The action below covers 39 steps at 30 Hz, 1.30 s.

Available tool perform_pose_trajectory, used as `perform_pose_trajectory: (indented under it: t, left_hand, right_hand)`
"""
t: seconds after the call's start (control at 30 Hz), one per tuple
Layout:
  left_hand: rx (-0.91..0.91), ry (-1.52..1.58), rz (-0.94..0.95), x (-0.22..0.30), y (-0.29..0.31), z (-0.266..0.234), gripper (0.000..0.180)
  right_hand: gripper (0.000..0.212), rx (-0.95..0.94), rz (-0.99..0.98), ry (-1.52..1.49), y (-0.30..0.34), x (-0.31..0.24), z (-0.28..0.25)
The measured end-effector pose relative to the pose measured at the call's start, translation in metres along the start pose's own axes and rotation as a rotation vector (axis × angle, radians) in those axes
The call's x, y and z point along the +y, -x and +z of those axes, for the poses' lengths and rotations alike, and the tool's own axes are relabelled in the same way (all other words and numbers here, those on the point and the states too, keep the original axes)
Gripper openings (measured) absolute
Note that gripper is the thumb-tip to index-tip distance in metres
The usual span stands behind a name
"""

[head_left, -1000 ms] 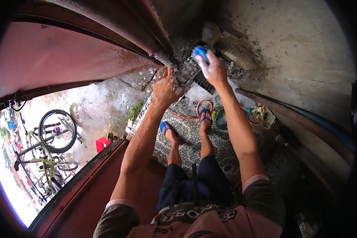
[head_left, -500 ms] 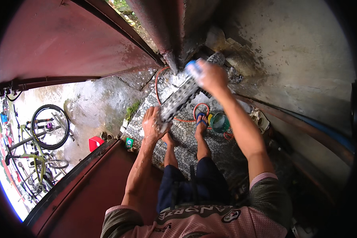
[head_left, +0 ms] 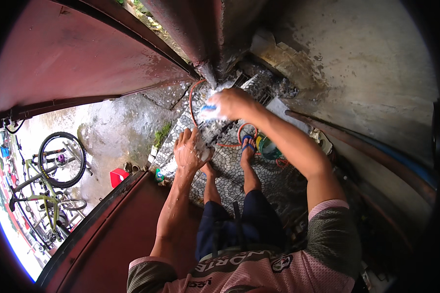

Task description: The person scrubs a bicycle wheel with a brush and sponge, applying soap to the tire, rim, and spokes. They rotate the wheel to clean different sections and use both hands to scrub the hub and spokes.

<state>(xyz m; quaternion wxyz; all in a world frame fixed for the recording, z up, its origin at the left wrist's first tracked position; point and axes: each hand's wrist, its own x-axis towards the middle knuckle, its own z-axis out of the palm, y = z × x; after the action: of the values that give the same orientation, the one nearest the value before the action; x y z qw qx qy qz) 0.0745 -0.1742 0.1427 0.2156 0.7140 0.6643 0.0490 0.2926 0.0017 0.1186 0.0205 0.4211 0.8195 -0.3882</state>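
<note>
A soapy knobby bicycle tire [head_left: 215, 131] slants up and to the right in front of me, with white foam over its tread. My left hand [head_left: 189, 150] is wrapped round its near end, wet and spattered with suds. Pressed against the middle of the tread is a blue-and-white scrubbing brush [head_left: 210, 109], gripped in my right hand [head_left: 235, 103]. Blur and foam hide the brush's bristles. The right hand and forearm cover part of the tire, and its far end [head_left: 257, 85] shows beyond them.
An orange hose [head_left: 192, 97] curls over the mosaic-tiled floor [head_left: 225, 171]. Beside my right foot stands a green bucket [head_left: 268, 148]. A red container [head_left: 118, 177] and a yellow-green bicycle [head_left: 46, 198] are at left. Red metal panels [head_left: 83, 58] and a concrete wall [head_left: 366, 63] flank me.
My right hand has moved the brush down and left along the tire, closer to my left hand. The left hand keeps its hold in nearly the same place.
</note>
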Motion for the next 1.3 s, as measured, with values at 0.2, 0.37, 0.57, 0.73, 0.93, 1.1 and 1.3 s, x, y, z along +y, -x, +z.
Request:
perform_pose_trajectory:
  t: [0.2,0.37,0.57,0.73,0.93,1.1,1.3]
  left_hand:
    - [-0.07,-0.061,-0.016,-0.036,0.023,-0.001,0.075]
    - [0.028,0.057,-0.008,-0.024,0.004,-0.008,0.074]
    - [-0.034,0.097,0.061,-0.062,-0.001,-0.023,0.073]
    - [-0.017,0.065,-0.044,-0.051,-0.015,-0.016,0.083]
    - [0.037,0.077,0.106,-0.047,-0.032,-0.019,0.085]
    - [0.005,0.11,0.034,-0.032,-0.041,-0.024,0.08]
    - [-0.066,0.088,0.049,-0.034,-0.043,-0.021,0.083]
  right_hand:
    - [0.051,-0.141,0.357,0.089,-0.004,0.11,-0.025]
    - [0.05,0.005,0.077,0.087,0.007,-0.045,-0.003]
    - [0.076,0.71,0.719,-0.051,0.028,0.142,0.046]
    - [0.021,0.72,0.411,-0.542,0.014,-0.034,0.061]
    - [0.035,0.91,0.48,-0.461,0.016,0.044,0.075]
    - [0.037,0.817,0.643,-0.572,0.011,0.028,0.06]
    - [0.04,1.037,0.671,-0.493,0.007,0.084,0.086]
